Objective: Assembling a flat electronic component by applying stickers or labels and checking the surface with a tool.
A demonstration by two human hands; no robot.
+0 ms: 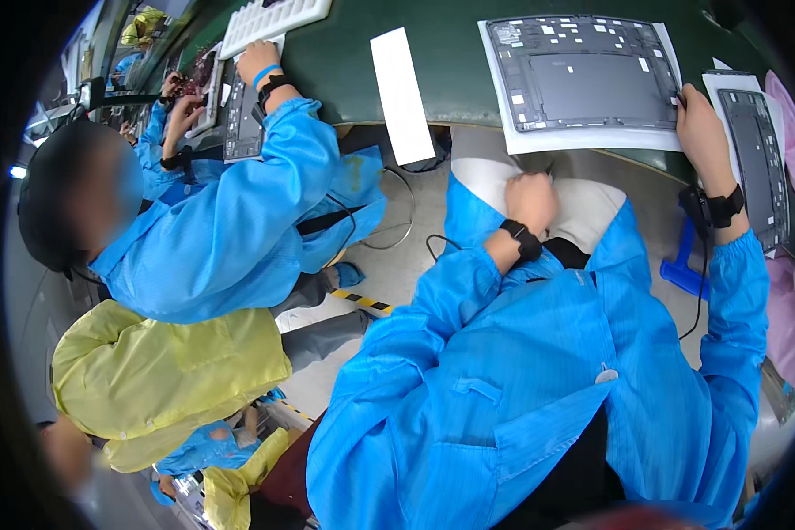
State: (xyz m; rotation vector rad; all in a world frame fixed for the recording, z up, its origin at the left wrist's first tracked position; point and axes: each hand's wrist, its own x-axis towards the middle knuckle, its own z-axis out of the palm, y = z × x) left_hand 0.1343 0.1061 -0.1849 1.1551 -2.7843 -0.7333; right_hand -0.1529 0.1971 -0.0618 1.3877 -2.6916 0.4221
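A dark grey tablet housing with several small white pieces on it lies on a white sheet in front of me. My right hand is at the housing's right edge, fingers closed in a pinch there; a small dark spot shows at the fingertips. My left hand is closed in a fist over my lap, below the table edge. Something thin and dark shows just above that fist, too blurred to name. Each wrist wears a black strap.
A second grey housing lies on paper at the right. A white strip overhangs the green table's front edge. At the left, a co-worker in a blue smock handles another housing beside a white tray.
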